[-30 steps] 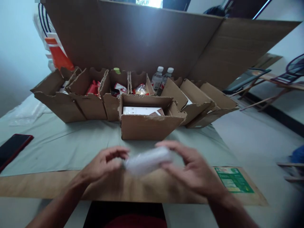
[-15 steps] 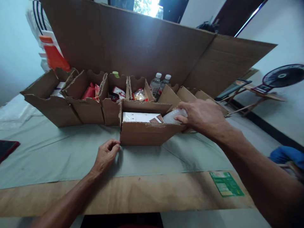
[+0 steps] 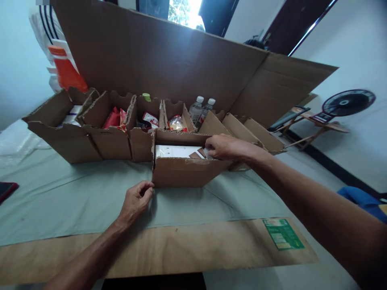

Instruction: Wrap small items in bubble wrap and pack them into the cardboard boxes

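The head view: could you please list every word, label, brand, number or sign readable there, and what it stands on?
No text is readable.
Green label on the wooden board: print too small and blurred.
Red-and-white packet in a cardboard box: print too small.
White carton by the right hand: small marks, unreadable.
Clear bottles: any print too small.

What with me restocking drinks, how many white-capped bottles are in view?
2: the left bottle and the right bottle, side by side behind the front box. More may be hidden.
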`<state>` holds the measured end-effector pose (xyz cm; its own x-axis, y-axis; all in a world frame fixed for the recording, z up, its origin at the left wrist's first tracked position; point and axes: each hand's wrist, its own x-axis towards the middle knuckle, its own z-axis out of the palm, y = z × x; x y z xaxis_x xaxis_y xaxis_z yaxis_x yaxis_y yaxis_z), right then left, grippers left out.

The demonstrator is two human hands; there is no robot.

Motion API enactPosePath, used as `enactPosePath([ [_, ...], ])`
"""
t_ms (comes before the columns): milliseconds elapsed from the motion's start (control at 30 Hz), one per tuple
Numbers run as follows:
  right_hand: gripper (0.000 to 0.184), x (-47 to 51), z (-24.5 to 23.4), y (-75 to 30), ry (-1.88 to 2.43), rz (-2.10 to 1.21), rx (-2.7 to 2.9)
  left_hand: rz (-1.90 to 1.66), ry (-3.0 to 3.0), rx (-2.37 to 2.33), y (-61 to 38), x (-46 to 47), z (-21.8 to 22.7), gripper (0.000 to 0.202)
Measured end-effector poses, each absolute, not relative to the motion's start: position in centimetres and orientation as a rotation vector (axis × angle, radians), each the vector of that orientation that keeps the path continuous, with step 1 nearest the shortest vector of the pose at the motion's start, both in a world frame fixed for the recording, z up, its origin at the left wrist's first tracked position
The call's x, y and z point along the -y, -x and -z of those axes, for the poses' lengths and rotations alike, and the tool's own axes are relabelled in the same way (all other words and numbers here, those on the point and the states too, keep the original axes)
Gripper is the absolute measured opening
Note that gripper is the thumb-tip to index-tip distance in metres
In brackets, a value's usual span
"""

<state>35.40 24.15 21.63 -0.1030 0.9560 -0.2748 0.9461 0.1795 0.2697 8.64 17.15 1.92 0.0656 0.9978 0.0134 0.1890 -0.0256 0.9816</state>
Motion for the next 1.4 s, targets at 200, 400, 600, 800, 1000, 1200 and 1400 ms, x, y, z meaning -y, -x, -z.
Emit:
enactPosePath([
  [200, 0.022, -23.3, -22.5, -36.4, -1.945, -0.142, -2.107, -1.09, -1.407, -1.306, -8.6, -17.2, -1.8, 0.02],
  [400, 0.023, -14.8, -20.7, -40.9, -2.676, -0.365, -2.613, -1.252, -1.5, -1.403, -8.1, -17.0, -2.2, 0.018],
  [600, 0.046, -13.3, -8.6, -41.0, -2.886, 0.801, -2.749, -1.391, -1.642, -1.377, -8.1, -16.9, -3.0, 0.06],
  [800, 0.053, -13.6, -5.8, -37.9, -2.856, 1.005, -2.792, -1.179, -1.492, -1.178, -11.0, -16.3, -4.6, 0.079],
  [1000, 0.045, -6.0, -5.0, -35.0, -3.054, 0.86, -2.662, -1.058, -1.39, -1.316, -7.6, -9.1, -3.0, 0.07],
  [1200, 0.064, -9.4, -7.8, -30.4, -2.576, 1.101, -3.051, -1.442, -1.293, -1.486, -5.0, -10.7, -6.9, 0.056],
  [1400, 0.051, -6.6, -7.5, -34.9, -3.099, 0.736, -2.752, -1.201, -1.411, -1.272, -9.7, -8.0, -6.1, 0.059],
])
